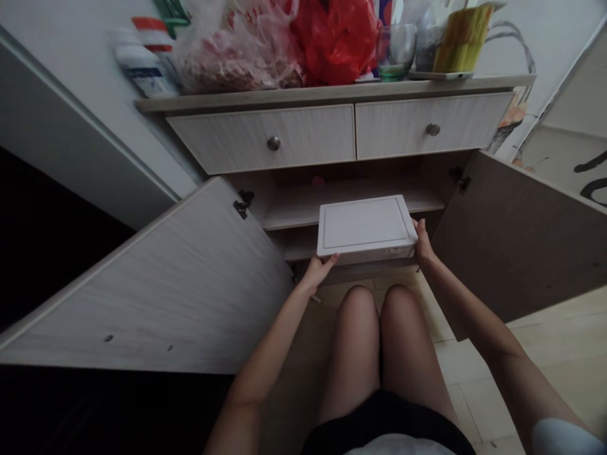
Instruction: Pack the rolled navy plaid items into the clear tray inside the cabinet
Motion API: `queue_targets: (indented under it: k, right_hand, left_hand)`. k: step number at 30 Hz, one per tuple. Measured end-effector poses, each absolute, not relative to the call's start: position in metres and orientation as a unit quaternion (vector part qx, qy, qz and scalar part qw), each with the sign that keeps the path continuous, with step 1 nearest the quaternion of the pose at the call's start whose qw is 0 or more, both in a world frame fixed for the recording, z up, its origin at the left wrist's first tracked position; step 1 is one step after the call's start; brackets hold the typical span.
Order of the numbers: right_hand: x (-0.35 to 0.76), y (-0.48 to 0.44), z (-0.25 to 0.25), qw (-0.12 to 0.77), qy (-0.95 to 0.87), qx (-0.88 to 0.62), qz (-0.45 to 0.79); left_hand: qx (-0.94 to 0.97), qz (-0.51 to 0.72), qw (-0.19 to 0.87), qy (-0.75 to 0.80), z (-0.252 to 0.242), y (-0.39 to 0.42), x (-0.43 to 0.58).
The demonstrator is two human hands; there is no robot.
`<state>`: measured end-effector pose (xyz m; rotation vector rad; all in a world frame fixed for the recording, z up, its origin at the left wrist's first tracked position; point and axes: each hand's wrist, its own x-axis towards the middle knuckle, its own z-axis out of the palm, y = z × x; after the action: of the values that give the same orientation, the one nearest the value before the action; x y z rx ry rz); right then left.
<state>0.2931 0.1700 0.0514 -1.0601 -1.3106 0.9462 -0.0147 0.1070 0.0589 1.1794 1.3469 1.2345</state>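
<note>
Both my hands hold a white rectangular box (366, 222) level in front of the open cabinet, above my knees. At the box's near left corner is my left hand (321, 272), its thumb on the edge and its other fingers hidden beneath. My right hand (423, 243) grips the right end, with the thumb up along the side. A thin line frames the box's flat top, and small marks show on its front side. Behind it lies the upper shelf (294, 205) of the cabinet, with a small pinkish thing (318, 181) at the back.
The left door (190, 284) and right door (531, 240) stand swung wide on either side. Above are two closed drawers (303, 136). On the cabinet top sit plastic bags (237, 57), a red bag (336, 41), white bottles (145, 66), a glass (396, 54) and a yellow container (462, 41).
</note>
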Motion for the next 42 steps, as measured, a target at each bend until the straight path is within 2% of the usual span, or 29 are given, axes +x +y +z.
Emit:
queue_targets:
  k: [5, 12, 17, 20, 22, 26, 27, 29, 31, 33, 36, 42]
  right_hand:
    - [0.288, 0.209, 0.065, 0.587, -0.522, -0.448, 0.427]
    - [0.273, 0.254, 0.077, 0.573, -0.497, -0.436, 0.484]
    - [0.265, 0.284, 0.078, 0.559, -0.510, -0.452, 0.472]
    - [0.265, 0.304, 0.077, 0.574, -0.515, -0.498, 0.396]
    - [0.267, 0.311, 0.077, 0.587, -0.505, -0.542, 0.325]
    - [0.264, 0.285, 0.075, 0.605, -0.546, -0.564, 0.132]
    - [0.260, 0.271, 0.073, 0.585, -0.592, -0.551, 0.057]
    - [0.249, 0.242, 0.065, 0.486, -0.708, -0.508, -0.064]
    - [0.237, 0.220, 0.057, 0.375, -0.782, -0.484, -0.115]
    - [0.229, 0.209, 0.051, 0.299, -0.807, -0.494, -0.124]
    - [0.225, 0.213, 0.048, 0.255, -0.810, -0.516, -0.112]
    - [0.224, 0.244, 0.060, 0.249, -0.811, -0.518, -0.107]
  left_hand:
    - [0.506, 0.519, 0.404, 0.557, 0.065, 0.137, -0.006]
    - [0.503, 0.517, 0.380, 0.579, 0.080, 0.177, -0.009]
    - [0.513, 0.490, 0.372, 0.599, 0.086, 0.203, -0.015]
    - [0.531, 0.465, 0.363, 0.608, 0.086, 0.219, -0.016]
    - [0.544, 0.465, 0.320, 0.621, 0.084, 0.225, -0.016]
    - [0.600, 0.482, 0.071, 0.635, 0.078, 0.219, -0.013]
    - [0.644, 0.459, 0.021, 0.612, 0.076, 0.214, -0.011]
    - [0.740, 0.383, -0.025, 0.552, 0.071, 0.203, -0.006]
    - [0.791, 0.319, -0.030, 0.522, 0.067, 0.195, -0.001]
    - [0.794, 0.301, -0.021, 0.528, 0.065, 0.192, 0.005]
    - [0.781, 0.313, 0.009, 0.540, 0.066, 0.195, 0.011]
    - [0.780, 0.318, 0.015, 0.539, 0.073, 0.220, 0.014]
